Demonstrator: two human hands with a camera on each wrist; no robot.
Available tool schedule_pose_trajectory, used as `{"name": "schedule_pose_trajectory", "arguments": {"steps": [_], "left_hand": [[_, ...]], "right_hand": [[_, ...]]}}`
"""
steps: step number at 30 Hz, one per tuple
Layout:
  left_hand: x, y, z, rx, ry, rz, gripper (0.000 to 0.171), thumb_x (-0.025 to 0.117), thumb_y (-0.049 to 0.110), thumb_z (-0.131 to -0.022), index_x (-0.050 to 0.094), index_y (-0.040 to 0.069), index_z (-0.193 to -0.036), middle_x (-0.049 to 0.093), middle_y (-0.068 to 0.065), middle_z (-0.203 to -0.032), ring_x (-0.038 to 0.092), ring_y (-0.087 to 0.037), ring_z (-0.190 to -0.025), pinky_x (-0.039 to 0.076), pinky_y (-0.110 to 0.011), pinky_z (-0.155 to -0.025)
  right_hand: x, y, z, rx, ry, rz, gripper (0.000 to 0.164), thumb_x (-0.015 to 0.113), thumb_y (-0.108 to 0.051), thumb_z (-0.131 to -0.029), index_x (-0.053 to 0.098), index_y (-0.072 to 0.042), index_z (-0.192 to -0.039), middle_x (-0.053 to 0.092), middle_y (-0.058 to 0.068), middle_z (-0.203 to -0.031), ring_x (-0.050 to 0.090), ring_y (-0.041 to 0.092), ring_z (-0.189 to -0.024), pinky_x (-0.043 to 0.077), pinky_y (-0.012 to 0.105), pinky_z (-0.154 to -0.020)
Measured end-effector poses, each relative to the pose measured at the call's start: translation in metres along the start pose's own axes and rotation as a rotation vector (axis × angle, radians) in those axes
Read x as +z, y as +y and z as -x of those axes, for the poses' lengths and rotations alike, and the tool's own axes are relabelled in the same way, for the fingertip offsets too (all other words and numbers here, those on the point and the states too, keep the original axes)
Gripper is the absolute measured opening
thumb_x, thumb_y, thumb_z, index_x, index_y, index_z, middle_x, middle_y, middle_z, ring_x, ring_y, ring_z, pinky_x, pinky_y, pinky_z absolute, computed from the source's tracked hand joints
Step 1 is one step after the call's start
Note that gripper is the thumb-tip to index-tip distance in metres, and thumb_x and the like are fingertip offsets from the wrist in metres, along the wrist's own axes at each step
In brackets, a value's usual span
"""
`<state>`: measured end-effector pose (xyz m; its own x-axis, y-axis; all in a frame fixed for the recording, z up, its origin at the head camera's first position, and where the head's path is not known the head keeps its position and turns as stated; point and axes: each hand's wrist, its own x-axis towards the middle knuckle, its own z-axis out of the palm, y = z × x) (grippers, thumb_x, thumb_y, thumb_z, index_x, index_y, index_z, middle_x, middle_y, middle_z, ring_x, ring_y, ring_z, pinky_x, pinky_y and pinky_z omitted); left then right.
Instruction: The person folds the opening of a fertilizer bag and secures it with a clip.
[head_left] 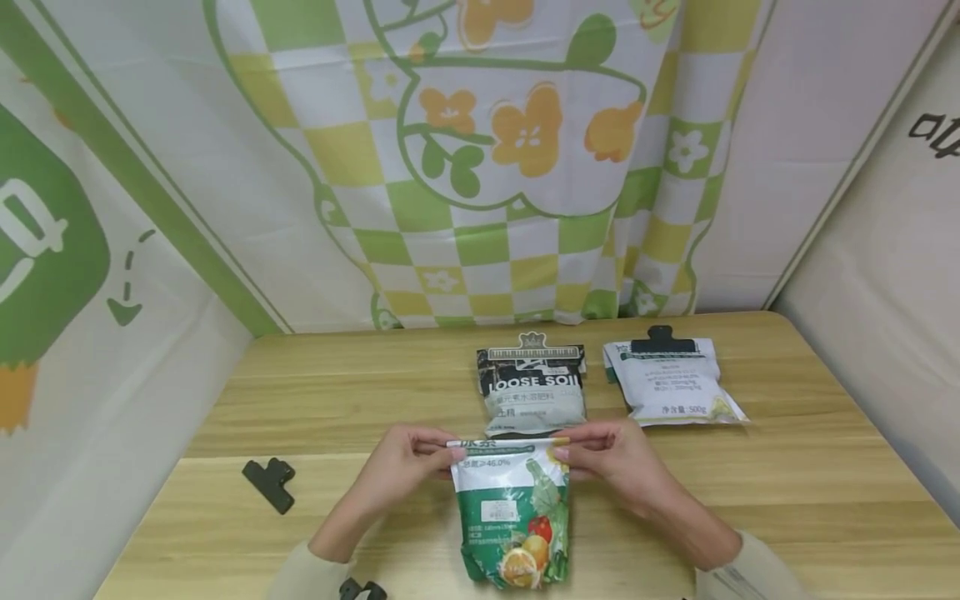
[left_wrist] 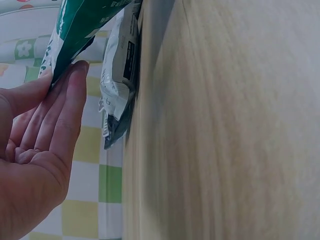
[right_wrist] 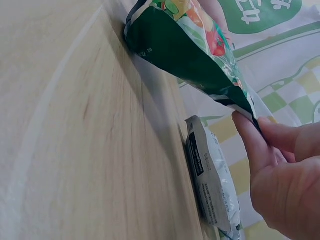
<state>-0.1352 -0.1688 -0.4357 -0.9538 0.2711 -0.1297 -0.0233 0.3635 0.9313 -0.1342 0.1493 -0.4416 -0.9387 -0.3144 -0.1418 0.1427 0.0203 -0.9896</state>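
A green and white fertilizer bag (head_left: 513,512) with fruit and vegetables printed on it stands at the front middle of the table, its top edge folded over. My left hand (head_left: 405,462) pinches the top left corner between thumb and fingers. At the top right corner my right hand (head_left: 618,462) pinches the fold the same way. In the left wrist view the left thumb lies on one face of the bag (left_wrist: 67,37) and the fingers behind it. The right wrist view shows the bag's dark green side (right_wrist: 172,50) leaning above the wooden surface.
Behind stands a black and grey soil bag (head_left: 534,400) closed with a piano-patterned clip (head_left: 532,350). Right of it lies a white bag (head_left: 671,383) with a black clip (head_left: 662,340). A loose black clip (head_left: 270,485) lies on the wooden table (head_left: 337,392) at left. A patterned curtain hangs behind.
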Motion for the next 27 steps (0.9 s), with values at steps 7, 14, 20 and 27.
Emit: {"name": "schedule_pose_trajectory", "arguments": {"steps": [7, 14, 20, 27], "left_hand": [[-0.007, 0.003, 0.003, -0.003, -0.047, 0.003, 0.031, 0.078, 0.020, -0.095, 0.076, -0.004, -0.114, 0.081, -0.020, -0.103, 0.079, -0.022, -0.082, 0.067, -0.039, -0.080], [-0.016, 0.003, 0.004, 0.013, -0.110, -0.017, 0.028, 0.076, 0.016, -0.096, 0.075, -0.004, -0.115, 0.079, -0.021, -0.107, 0.079, -0.027, -0.088, 0.067, -0.039, -0.081], [-0.017, 0.003, 0.001, 0.026, -0.120, -0.042, 0.024, 0.075, 0.014, -0.097, 0.076, -0.003, -0.114, 0.080, -0.020, -0.105, 0.080, -0.034, -0.090, 0.067, -0.038, -0.080], [-0.031, 0.001, 0.000, 0.013, -0.129, -0.071, 0.036, 0.069, 0.022, -0.103, 0.071, -0.005, -0.127, 0.079, -0.021, -0.115, 0.079, -0.028, -0.098, 0.066, -0.036, -0.086]], "right_hand": [[0.004, -0.001, 0.000, 0.003, 0.022, -0.014, 0.035, 0.079, 0.001, -0.088, 0.068, 0.016, -0.119, 0.080, 0.021, -0.106, 0.080, 0.016, -0.088, 0.066, 0.036, -0.084], [0.008, -0.004, -0.002, 0.018, 0.062, -0.021, 0.033, 0.080, 0.002, -0.087, 0.070, 0.016, -0.115, 0.081, 0.020, -0.103, 0.080, 0.015, -0.085, 0.066, 0.034, -0.081], [0.006, -0.004, -0.002, 0.050, 0.091, -0.035, 0.033, 0.082, 0.002, -0.085, 0.070, 0.016, -0.113, 0.081, 0.018, -0.100, 0.079, 0.015, -0.080, 0.067, 0.033, -0.077], [0.002, 0.000, -0.003, 0.053, 0.039, -0.072, 0.031, 0.080, 0.003, -0.086, 0.070, 0.016, -0.112, 0.081, 0.016, -0.100, 0.080, 0.016, -0.081, 0.067, 0.034, -0.078]]}}
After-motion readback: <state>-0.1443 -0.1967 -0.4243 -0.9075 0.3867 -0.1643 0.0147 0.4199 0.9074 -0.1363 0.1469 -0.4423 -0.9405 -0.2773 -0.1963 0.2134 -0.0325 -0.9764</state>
